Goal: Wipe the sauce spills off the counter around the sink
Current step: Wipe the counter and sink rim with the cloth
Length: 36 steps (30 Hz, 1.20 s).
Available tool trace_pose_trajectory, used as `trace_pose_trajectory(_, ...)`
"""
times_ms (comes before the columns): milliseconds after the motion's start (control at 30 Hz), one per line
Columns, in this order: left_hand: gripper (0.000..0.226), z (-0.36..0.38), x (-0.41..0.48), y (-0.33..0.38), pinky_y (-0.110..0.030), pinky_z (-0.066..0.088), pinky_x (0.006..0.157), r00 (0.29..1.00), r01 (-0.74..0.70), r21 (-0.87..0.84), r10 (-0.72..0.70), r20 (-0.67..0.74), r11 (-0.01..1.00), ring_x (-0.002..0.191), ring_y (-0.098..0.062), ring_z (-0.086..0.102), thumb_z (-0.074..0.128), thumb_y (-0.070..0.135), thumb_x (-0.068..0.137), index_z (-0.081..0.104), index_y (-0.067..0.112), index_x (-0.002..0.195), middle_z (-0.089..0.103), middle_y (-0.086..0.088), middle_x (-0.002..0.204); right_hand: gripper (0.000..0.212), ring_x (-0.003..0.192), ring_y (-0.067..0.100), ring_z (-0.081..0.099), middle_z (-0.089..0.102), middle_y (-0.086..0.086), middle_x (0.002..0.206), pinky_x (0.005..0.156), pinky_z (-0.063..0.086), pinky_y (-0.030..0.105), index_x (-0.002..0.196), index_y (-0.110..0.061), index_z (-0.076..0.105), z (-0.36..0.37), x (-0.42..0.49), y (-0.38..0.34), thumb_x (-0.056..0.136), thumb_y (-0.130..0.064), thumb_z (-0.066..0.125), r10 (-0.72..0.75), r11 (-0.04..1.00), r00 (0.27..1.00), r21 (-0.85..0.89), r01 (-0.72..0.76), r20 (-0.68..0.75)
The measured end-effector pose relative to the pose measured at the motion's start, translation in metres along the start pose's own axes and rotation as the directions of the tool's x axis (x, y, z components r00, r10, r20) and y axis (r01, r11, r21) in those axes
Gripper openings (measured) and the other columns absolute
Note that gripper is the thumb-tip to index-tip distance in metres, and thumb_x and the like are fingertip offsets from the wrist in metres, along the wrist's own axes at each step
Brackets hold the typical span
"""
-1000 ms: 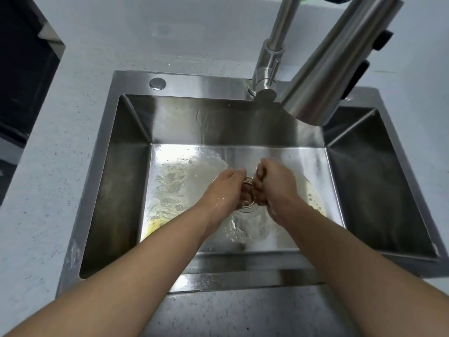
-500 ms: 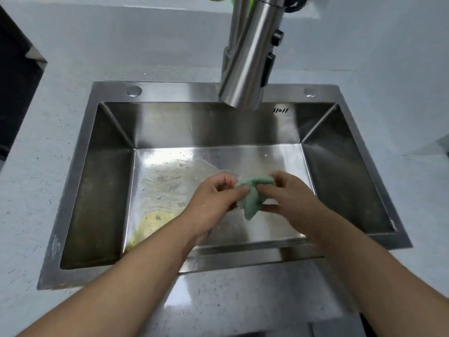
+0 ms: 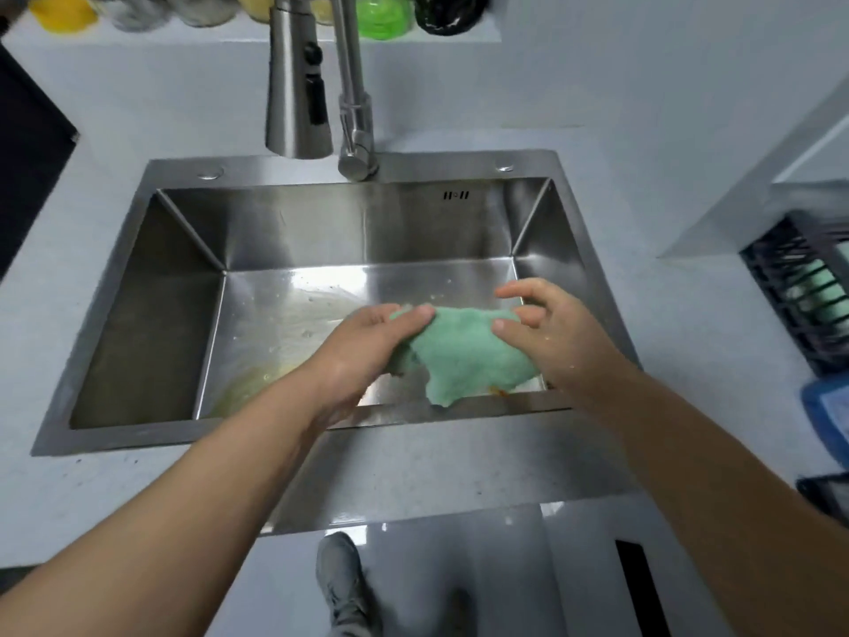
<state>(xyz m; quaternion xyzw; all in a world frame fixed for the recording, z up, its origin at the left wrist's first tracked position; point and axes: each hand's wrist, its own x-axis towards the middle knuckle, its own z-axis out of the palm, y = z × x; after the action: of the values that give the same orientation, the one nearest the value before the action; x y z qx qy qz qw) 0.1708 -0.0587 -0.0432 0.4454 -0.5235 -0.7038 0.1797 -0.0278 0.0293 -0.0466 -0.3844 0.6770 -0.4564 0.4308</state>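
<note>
A green cloth (image 3: 464, 354) is spread between both hands above the front right of the steel sink (image 3: 138, 287). My left hand (image 3: 367, 347) pinches its left edge, thumb on top. My right hand (image 3: 546, 333) grips its right edge, with the index finger lifted. An orange stain shows at the cloth's lower edge. Yellowish sauce residue (image 3: 257, 379) lies on the sink floor at the front left. The pale speckled counter (image 3: 69, 489) surrounds the sink, with a few small dark specks near the front left rim.
The steel faucet (image 3: 353, 108) and its pull-out spray head (image 3: 296, 94) hang over the sink's back edge. Bottles and jars (image 3: 381, 11) line a ledge behind. A dark dish rack (image 3: 804, 291) stands at the right. My shoe (image 3: 340, 577) is on the floor below.
Both hands rose from the drain, where they were clenched together. The green cloth came into sight and is now opened out wide between them. The view pulled back and tilted.
</note>
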Motion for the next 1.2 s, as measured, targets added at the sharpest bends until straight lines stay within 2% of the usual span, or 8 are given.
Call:
trace_pose_trajectory(267, 0.029, 0.03, -0.01, -0.005, -0.039, 0.057, 0.068, 0.99, 0.117, -0.276, -0.135, -0.047, 0.954, 0.062, -0.017, 0.066, 0.08, 0.023, 0.081, 0.056, 0.013, 0.095, 0.066, -0.007, 0.08, 0.023, 0.084, 0.025, 0.071, 0.077, 0.007, 0.087, 0.077, 0.06, 0.036, 0.098, -0.014, 0.075, -0.036, -0.029, 0.003, 0.095, 0.0, 0.057, 0.125, 0.93, 0.992, 0.351, -0.107, -0.029)
trace_pose_trajectory(367, 0.028, 0.031, -0.013, -0.01, -0.038, 0.063, 0.067, 0.968, 0.248, -0.302, -0.225, 0.11, 0.92, 0.071, -0.02, 0.071, 0.078, 0.015, 0.078, 0.069, 0.007, 0.104, 0.073, -0.013, 0.089, 0.02, 0.104, 0.032, 0.07, 0.077, 0.011, 0.1, 0.094, 0.055, 0.044, 0.092, -0.017, 0.08, -0.038, -0.04, 0.006, 0.088, -0.006, 0.063, 0.108, 0.939, 0.986, 0.339, -0.06, -0.126)
trace_pose_trajectory(533, 0.007, 0.037, -0.015, -0.019, -0.024, 0.058, 0.05, 0.924, 0.378, -0.287, -0.338, 0.181, 0.88, 0.059, -0.016, 0.069, 0.068, 0.002, 0.079, 0.071, 0.003, 0.086, 0.07, -0.015, 0.078, 0.028, 0.093, 0.025, 0.073, 0.077, 0.011, 0.097, 0.08, 0.059, 0.039, 0.094, -0.019, 0.079, -0.047, -0.062, 0.001, 0.092, 0.002, 0.06, 0.078, 0.934, 0.963, 0.356, 0.019, -0.256)
trace_pose_trajectory(700, 0.042, 0.059, -0.024, -0.017, -0.031, 0.063, 0.066, 0.845, 0.533, -0.37, -0.455, 0.281, 0.761, 0.065, -0.019, 0.073, 0.073, 0.008, 0.07, 0.061, 0.006, 0.111, 0.075, -0.012, 0.084, 0.031, 0.077, 0.013, 0.071, 0.075, -0.004, 0.077, 0.071, 0.059, 0.026, 0.092, -0.022, 0.076, -0.062, -0.091, -0.001, 0.091, 0.004, 0.06, 0.013, 0.984, 0.933, 0.17, 0.052, -0.359)
trace_pose_trajectory(833, 0.087, 0.102, -0.041, -0.011, -0.038, 0.063, 0.07, 0.852, 0.491, -0.231, -0.407, 0.329, 0.84, 0.071, -0.023, 0.072, 0.076, 0.001, 0.063, 0.04, 0.019, 0.14, 0.077, -0.009, 0.094, 0.035, 0.059, -0.001, 0.058, 0.07, -0.014, 0.074, 0.052, 0.047, 0.008, 0.091, -0.028, 0.074, -0.094, -0.115, -0.008, 0.092, 0.003, 0.057, -0.057, 0.997, 0.866, -0.081, 0.019, -0.497)
trace_pose_trajectory(967, 0.08, 0.149, -0.04, -0.009, -0.044, 0.061, 0.083, 0.829, 0.477, -0.103, -0.408, 0.382, 0.873, 0.08, -0.032, 0.072, 0.079, 0.0, 0.075, 0.037, 0.023, 0.14, 0.076, -0.02, 0.101, 0.035, 0.084, -0.008, 0.059, 0.063, -0.017, 0.095, 0.071, 0.044, 0.003, 0.102, -0.028, 0.068, -0.123, -0.095, -0.01, 0.09, 0.0, 0.051, -0.195, 0.923, 0.86, -0.384, -0.002, -0.471)
trace_pose_trajectory(1100, 0.048, 0.156, -0.03, -0.026, -0.04, 0.059, 0.067, 0.909, 0.17, 0.515, -0.335, 0.247, 0.84, 0.058, -0.021, 0.067, 0.078, 0.036, 0.083, 0.054, 0.021, 0.121, 0.074, -0.011, 0.078, 0.048, 0.138, 0.037, 0.032, 0.04, 0.017, 0.146, 0.115, 0.031, 0.05, 0.139, -0.026, 0.053, -0.113, -0.063, 0.046, 0.092, -0.031, 0.049, -0.083, 0.493, 0.957, -0.846, -0.202, -0.277)
trace_pose_trajectory(1200, 0.022, 0.14, -0.024, -0.035, -0.035, 0.056, 0.071, 0.998, -0.046, 0.739, -0.007, 0.068, 0.672, 0.07, -0.02, 0.069, 0.062, 0.046, 0.088, 0.063, 0.024, 0.091, 0.073, 0.002, 0.074, 0.064, 0.152, 0.038, 0.009, 0.018, 0.021, 0.164, 0.124, 0.012, 0.054, 0.153, -0.013, 0.034, -0.072, -0.079, 0.091, 0.099, -0.046, 0.026, -0.06, 0.419, 0.969, -0.887, -0.196, -0.242)
